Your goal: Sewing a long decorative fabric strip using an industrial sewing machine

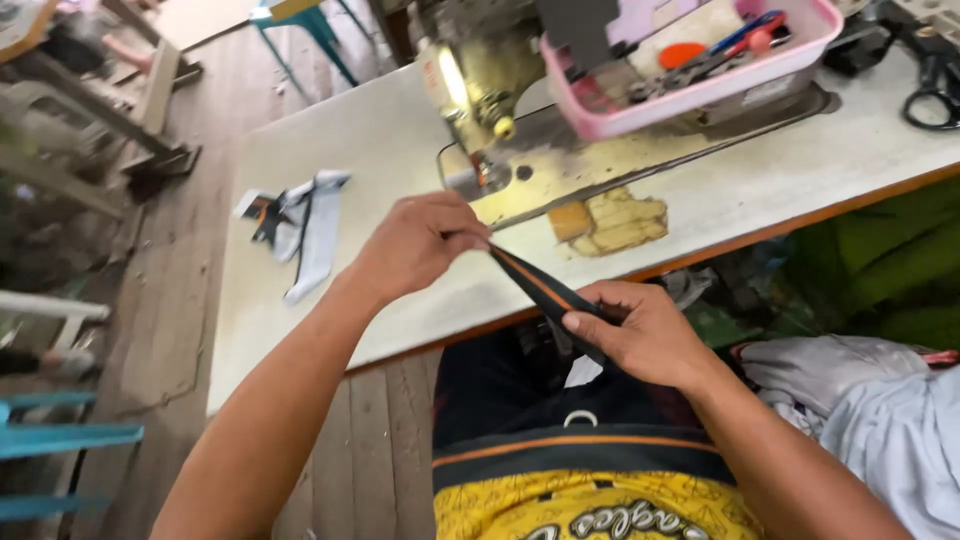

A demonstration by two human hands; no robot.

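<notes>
The left hand (420, 245) and the right hand (640, 335) hold a narrow black fabric strip with an orange stripe (540, 285) stretched between them, just off the near edge of the bench (300, 340) and above the person's lap. The left grip is pinched shut on the far end of the strip, thumb against fingertips, raised a little over the bench top; the right grip is closed on the near end, thumb pressed flat along the cloth, lower and nearer the body. Held at both ends like this the strip runs taut and slanting, so its orange stripe lies straight and its edges show plainly (a slack piece would curl).

The strip's far end sits close to the needle area of the sewing machine (475, 100), which stands at the far middle of the bench with its lamp lit. Just right of the machine head a pink plastic tray (700, 95) rests on the machine bed, holding small tools within arm's reach. Black scissors (935, 85) lie at the far right. At the left of the bench a small heap of pale grey and black fabric pieces (305, 225) lies well apart from the hands. A worn patch in the bench surface (610, 220) shows near the machine
</notes>
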